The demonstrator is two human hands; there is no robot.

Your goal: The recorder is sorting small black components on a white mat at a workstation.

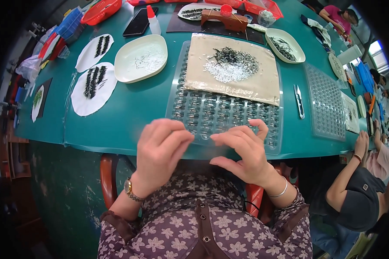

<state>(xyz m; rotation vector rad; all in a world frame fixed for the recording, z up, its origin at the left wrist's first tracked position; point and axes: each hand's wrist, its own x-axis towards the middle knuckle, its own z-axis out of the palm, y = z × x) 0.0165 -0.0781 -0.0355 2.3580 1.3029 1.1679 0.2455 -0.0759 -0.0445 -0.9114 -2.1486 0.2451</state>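
Note:
Just off the table's front edge, my left hand (159, 144) has its fingertips pressed together; anything in the pinch is too small to make out. Facing it, my right hand (243, 151) has thumb and fingers apart, with nothing visible between them. Beyond both hands lies a clear plastic tray (177, 103) with rows of small compartments holding dark, thin pieces. A tan board (259, 86) rests on the tray's far part. On that board are a heap of small white pieces (222, 72) and a clump of black strands (231, 55).
To the left stand a cream dish (125, 73) with white bits and two white pads (80, 97) bearing black bundles. At right are a second cream dish (300, 54), thread snips (299, 103) and another clear tray (317, 93). A glue bottle (154, 26) stands behind; a co-worker (354, 190) sits right.

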